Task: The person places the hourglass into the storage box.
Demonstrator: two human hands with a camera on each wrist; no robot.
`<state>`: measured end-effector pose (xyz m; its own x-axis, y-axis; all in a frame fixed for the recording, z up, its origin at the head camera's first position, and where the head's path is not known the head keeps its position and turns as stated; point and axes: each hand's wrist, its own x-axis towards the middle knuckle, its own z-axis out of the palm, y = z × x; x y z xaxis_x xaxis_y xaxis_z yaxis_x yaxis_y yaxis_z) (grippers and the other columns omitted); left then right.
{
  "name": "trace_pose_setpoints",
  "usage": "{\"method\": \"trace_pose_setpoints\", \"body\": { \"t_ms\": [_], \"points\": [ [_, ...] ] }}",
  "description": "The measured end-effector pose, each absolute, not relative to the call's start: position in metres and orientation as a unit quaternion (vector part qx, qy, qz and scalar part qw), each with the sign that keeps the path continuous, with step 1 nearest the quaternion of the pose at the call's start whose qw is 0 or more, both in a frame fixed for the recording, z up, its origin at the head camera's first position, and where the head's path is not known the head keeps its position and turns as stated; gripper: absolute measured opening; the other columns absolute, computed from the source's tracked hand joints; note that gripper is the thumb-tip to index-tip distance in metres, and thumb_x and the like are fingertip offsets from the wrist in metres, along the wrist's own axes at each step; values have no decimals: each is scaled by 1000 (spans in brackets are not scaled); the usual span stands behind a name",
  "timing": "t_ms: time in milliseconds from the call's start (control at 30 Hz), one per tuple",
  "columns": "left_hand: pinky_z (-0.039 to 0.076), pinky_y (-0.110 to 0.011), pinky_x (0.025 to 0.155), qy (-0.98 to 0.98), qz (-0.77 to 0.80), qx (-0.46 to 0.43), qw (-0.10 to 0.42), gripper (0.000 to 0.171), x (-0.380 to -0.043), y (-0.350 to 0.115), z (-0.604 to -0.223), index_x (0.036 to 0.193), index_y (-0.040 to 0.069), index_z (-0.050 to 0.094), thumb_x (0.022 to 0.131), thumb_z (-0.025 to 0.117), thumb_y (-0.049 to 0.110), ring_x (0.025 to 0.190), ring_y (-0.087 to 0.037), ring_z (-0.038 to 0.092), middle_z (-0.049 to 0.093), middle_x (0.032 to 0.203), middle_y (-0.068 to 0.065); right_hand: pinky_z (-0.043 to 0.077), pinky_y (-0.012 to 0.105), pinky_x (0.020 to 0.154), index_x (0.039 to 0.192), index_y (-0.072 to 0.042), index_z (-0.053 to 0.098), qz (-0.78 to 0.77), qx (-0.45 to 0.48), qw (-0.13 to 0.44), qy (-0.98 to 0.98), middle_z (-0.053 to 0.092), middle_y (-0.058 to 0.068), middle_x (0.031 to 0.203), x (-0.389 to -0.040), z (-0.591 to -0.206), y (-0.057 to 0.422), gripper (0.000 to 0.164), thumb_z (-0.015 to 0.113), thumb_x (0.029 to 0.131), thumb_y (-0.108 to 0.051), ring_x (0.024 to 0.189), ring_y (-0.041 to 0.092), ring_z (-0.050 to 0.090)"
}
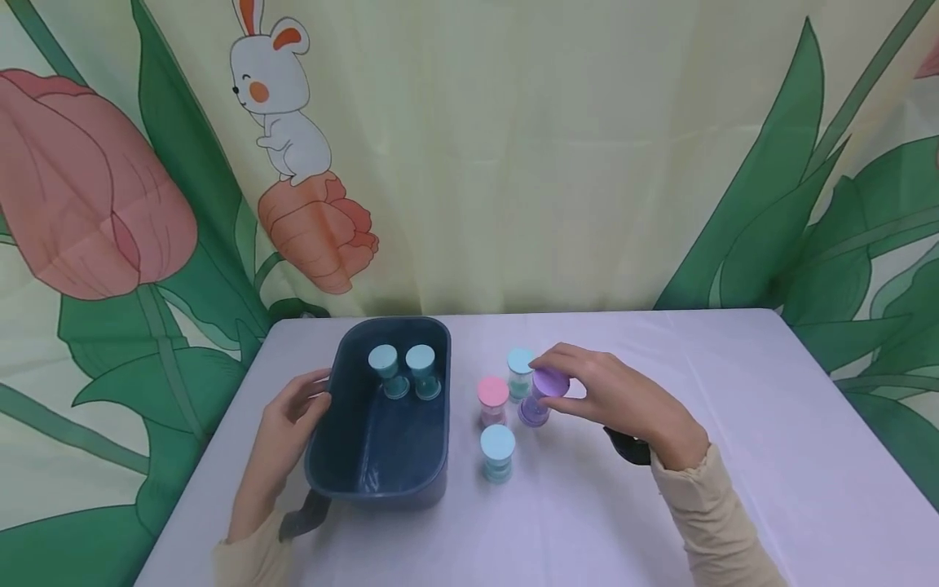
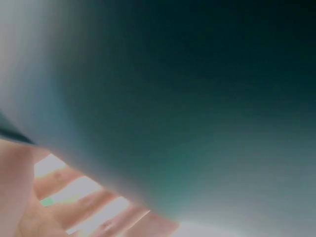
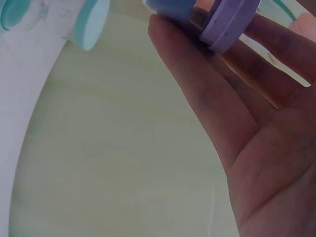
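Observation:
My right hand (image 1: pixel 609 391) pinches a purple sand timer (image 1: pixel 550 381) near its top cap, between thumb and fingers. The timer leans over the white table, and its purple cap (image 3: pixel 229 24) shows against the fingers in the right wrist view. Close by stand a pink sand timer (image 1: pixel 493 393), a light blue one (image 1: pixel 521 361) behind it and another light blue one (image 1: pixel 497 444) in front. My left hand (image 1: pixel 289 420) touches the left side of a dark blue bin (image 1: pixel 317 461), fingertips at the rim. Two light blue timers (image 1: pixel 383 359) stand inside, towards its back.
The white-covered table (image 1: pixel 623 530) extends to the right of the timers. A curtain (image 1: pixel 513 163) printed with a rabbit, a carrot and leaves hangs behind the table's back edge. Dark bands sit at both wrists.

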<state>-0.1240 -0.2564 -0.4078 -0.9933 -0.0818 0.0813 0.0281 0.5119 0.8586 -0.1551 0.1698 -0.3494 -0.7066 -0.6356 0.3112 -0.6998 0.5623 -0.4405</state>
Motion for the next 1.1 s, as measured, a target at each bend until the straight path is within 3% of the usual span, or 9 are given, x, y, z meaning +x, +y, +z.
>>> {"method": "trace_pose_setpoints", "body": {
  "t_ms": [867, 933, 1100],
  "points": [
    [41, -8, 91, -868, -494, 13, 56, 51, -128, -257, -409, 143, 14, 51, 100, 58, 40, 127, -28, 55, 57, 138, -11, 55, 30, 85, 119, -9, 67, 249, 408, 91, -874, 65, -4, 108, -160, -307, 157, 35, 78, 86, -14, 96, 8, 62],
    [43, -12, 94, -869, -491, 14, 54, 51, -128, -257, -409, 143, 15, 50, 100, 57, 40, 127, -28, 55, 57, 138, -11, 55, 30, 84, 118, -9, 67, 250, 411, 95, -872, 64, -4, 108, -161, -306, 155, 34, 78, 86, -14, 95, 8, 62],
    [46, -44, 106, -866, -497, 16, 52, 53, -128, -255, -409, 144, 14, 49, 100, 57, 41, 128, -30, 54, 56, 139, -13, 55, 30, 84, 116, -9, 67, 252, 419, 107, -866, 64, -3, 106, -162, -302, 150, 33, 78, 86, -14, 94, 8, 63]
  ]
}}
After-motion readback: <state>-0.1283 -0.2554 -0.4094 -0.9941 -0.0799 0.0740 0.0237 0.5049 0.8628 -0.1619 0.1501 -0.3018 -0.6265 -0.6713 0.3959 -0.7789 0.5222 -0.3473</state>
